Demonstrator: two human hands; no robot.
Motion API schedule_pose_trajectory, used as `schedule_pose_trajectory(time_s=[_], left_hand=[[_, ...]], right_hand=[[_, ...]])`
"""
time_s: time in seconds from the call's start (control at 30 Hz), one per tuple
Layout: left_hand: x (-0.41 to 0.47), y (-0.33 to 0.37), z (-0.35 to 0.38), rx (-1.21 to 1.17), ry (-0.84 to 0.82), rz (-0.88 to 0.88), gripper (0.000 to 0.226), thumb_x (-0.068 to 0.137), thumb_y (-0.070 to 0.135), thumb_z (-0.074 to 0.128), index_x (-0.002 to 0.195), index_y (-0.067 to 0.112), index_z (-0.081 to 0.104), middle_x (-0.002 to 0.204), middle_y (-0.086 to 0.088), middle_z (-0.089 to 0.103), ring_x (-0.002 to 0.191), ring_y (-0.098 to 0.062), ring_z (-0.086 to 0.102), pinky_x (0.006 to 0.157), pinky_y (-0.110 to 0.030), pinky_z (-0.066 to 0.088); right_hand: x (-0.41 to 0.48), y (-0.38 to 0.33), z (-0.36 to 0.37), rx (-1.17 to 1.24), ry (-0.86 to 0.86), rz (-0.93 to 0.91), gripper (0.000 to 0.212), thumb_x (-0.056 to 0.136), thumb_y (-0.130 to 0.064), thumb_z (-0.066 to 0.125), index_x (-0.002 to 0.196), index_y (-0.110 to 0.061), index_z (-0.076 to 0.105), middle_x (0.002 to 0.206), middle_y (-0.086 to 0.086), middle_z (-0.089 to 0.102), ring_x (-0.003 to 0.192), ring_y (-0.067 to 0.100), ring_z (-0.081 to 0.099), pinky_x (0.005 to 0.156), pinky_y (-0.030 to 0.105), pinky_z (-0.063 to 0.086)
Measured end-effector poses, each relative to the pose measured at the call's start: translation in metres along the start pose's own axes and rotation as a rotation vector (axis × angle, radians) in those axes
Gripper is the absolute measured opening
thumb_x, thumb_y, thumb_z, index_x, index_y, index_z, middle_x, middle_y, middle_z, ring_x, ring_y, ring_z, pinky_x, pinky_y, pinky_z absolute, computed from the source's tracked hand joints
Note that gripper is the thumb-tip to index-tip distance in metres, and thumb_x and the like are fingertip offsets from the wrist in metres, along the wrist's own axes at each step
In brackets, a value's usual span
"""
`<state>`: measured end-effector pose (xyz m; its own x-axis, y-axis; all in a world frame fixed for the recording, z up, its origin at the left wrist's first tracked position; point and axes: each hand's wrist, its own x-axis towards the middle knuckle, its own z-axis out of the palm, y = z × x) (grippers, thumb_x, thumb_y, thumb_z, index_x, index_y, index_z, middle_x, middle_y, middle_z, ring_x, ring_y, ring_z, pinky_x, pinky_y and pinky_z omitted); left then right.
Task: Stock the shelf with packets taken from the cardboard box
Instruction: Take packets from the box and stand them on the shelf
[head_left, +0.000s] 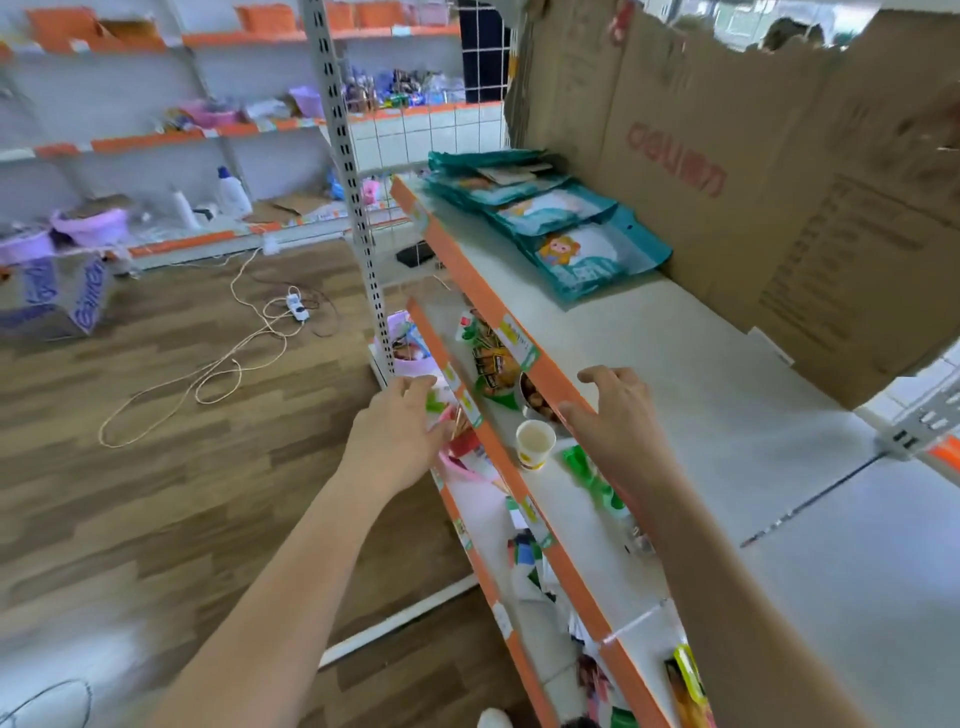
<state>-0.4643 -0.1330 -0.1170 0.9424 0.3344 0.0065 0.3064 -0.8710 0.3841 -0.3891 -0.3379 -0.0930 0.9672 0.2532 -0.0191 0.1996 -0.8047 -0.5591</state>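
a person's left hand (400, 431) and right hand (618, 415) hover empty, fingers loosely spread, at the shelf's (701, 395) front edge. teal packets (561, 223) lie overlapped farther along it, their row running away from the hands, beside the cardboard box (753, 171). the right hand is nearer both.

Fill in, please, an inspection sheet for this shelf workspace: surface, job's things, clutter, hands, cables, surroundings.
Surface: white top shelf with orange front edge.
Job's things: teal packets overlapping in a row at its far end.
Clutter: paper cup and snack packs on the lower shelf.
Hands: right hand open over the top shelf's edge; left hand by the lower shelf, grip unclear.
Cables: power strip with looped cord on the floor.
Surroundings: cardboard panel behind the shelf; purple baskets on other racks.
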Motion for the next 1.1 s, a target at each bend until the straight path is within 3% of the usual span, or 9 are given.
schedule_pose_trajectory(time_s=[0.23,0.57,1.0,1.1], left_hand=[[0.059,-0.030,-0.002,-0.025,-0.016,-0.006,0.059,0.092,0.040,0.052,0.143,0.020,0.032,0.142,-0.006,0.038,0.130,-0.027,0.039,0.100,-0.041,0.038],[0.196,-0.104,-0.036,-0.081,-0.034,0.187,0.052,0.091,0.034,0.054,0.138,0.017,0.041,0.135,-0.006,0.045,0.126,-0.024,0.042,0.100,-0.040,0.039],[0.316,-0.183,-0.078,-0.094,-0.086,0.260,0.055,0.091,0.034,0.053,0.141,0.019,0.036,0.139,-0.005,0.041,0.125,-0.024,0.042,0.106,-0.045,0.032],[0.341,-0.188,-0.075,-0.093,-0.113,0.259,0.053,0.093,0.034,0.051,0.142,0.020,0.034,0.140,-0.001,0.039,0.124,-0.021,0.043,0.104,-0.038,0.035]], right_hand=[[0.057,-0.030,0.024,-0.057,-0.010,0.007,0.043,0.089,-0.031,0.054,0.130,-0.016,0.049,0.131,0.011,0.044,0.123,0.029,0.039,0.102,0.042,0.035],[0.143,-0.097,0.060,-0.082,0.114,0.131,0.046,0.092,-0.037,0.054,0.133,-0.017,0.047,0.137,0.010,0.042,0.127,0.027,0.038,0.103,0.040,0.033],[0.236,-0.185,0.108,-0.085,0.172,0.216,0.046,0.090,-0.038,0.055,0.132,-0.020,0.048,0.134,0.007,0.043,0.126,0.026,0.039,0.102,0.040,0.035],[0.262,-0.187,0.113,-0.076,0.186,0.228,0.046,0.090,-0.038,0.055,0.132,-0.020,0.048,0.135,0.006,0.043,0.127,0.024,0.038,0.104,0.040,0.034]])
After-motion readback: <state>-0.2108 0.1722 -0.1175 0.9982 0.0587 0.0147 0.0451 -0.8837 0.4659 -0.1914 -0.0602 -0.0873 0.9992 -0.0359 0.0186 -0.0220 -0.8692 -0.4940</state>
